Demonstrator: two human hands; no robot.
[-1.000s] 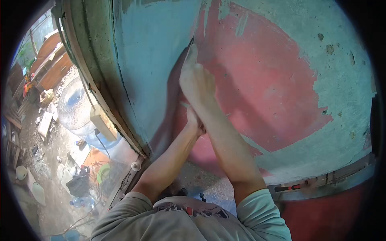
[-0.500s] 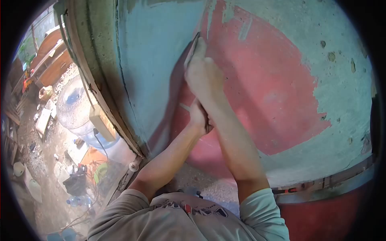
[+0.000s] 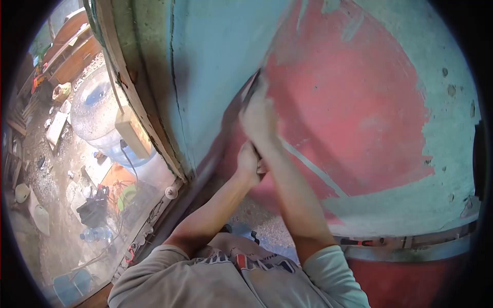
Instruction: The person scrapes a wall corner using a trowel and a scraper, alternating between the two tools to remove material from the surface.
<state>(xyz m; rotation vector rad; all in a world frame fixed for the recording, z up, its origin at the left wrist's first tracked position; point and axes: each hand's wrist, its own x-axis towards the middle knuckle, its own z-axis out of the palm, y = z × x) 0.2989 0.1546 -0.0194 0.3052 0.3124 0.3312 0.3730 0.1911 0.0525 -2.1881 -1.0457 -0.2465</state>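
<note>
My right hand (image 3: 259,118) is closed on a flat, thin-bladed scraper (image 3: 250,87), its dark edge against the wall. The blade lies where the pale blue part of the wall (image 3: 215,61) meets the pink patch (image 3: 349,97). The hand is slightly blurred, and the scraper's handle is hidden in it. My left hand (image 3: 249,163) is closed just below, against my right wrist; what its fingers hold, if anything, is hidden. A pale bare stripe (image 3: 314,168) runs diagonally through the pink, right of my right forearm.
A cracked wall edge and wooden frame (image 3: 149,120) stand at left. Beyond are a large clear water tank (image 3: 95,110), a wooden block (image 3: 133,131), plastic bottles (image 3: 96,234) and rubble. A ledge with tools (image 3: 380,241) runs along the lower right.
My right hand and the scraper have moved down along the blue-pink border. My left hand has moved down with them. The view has shifted, and more of the pale stripe shows beside my forearm.
</note>
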